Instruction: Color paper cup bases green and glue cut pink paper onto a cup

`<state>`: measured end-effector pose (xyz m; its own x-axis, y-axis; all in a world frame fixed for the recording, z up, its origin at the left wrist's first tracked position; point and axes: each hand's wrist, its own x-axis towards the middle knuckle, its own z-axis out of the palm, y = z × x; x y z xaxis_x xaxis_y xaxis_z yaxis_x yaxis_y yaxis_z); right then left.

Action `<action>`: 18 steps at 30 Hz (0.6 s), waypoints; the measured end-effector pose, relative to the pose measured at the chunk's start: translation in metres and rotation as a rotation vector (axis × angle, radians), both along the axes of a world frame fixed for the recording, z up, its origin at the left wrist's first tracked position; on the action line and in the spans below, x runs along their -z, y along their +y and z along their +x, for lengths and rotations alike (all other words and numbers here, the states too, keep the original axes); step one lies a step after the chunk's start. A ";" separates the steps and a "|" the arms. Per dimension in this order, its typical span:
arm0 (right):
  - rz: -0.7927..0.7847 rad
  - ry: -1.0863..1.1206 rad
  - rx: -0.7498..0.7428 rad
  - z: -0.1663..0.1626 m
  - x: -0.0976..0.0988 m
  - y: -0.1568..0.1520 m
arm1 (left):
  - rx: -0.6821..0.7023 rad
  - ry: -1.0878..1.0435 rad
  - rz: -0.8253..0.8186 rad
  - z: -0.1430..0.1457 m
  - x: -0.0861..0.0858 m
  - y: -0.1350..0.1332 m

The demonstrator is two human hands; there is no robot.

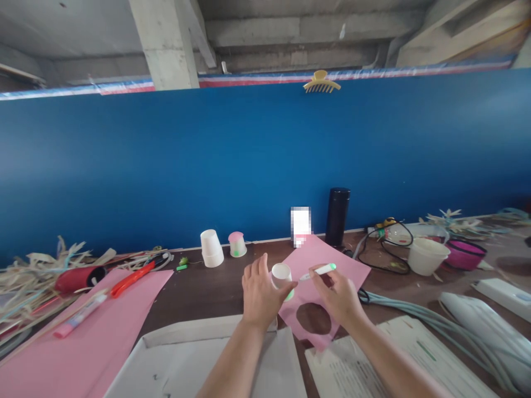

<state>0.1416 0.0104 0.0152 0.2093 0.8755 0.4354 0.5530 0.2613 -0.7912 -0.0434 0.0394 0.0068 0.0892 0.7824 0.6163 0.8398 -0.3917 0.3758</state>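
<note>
A small white paper cup [282, 275] was held in the left hand [260, 296], the fingers wrapped round its side and the open mouth turned up and slightly toward the other hand — a grip that appeared meant to steady the thin wall while it was worked on. A green-capped marker [318, 271] was pinched in the fingers of the right hand [338, 296], its tip brought just beside the cup's rim, the barrel angled up and to the right; a patch of green showed low on the cup, by the left thumb. Both were held above a sheet of pink paper [344, 265] from which a round hole [314, 318] had been cut, the dark table [207, 287] showing through it. Farther back, by the blue wall [166, 166], two stacked white cups [211, 249] had been set upside down, and beside them stood a cup with a pink top [237, 244]. A black flask [337, 215] stood upright near the wall, out of the way of the hands. Red-handled scissors [133, 278] and a glue stick [81, 316] lay on a larger pink sheet [83, 342] at the left, within reach but well apart from the cup.
</note>
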 end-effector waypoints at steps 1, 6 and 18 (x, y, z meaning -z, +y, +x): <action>-0.004 0.002 0.003 0.000 0.001 0.001 | -0.015 -0.007 -0.032 0.002 0.002 0.001; -0.009 -0.002 0.001 -0.001 0.004 0.003 | -0.036 -0.018 -0.091 0.007 0.004 0.003; -0.054 -0.054 0.017 -0.002 0.006 0.005 | 0.166 0.103 0.124 0.005 -0.018 -0.014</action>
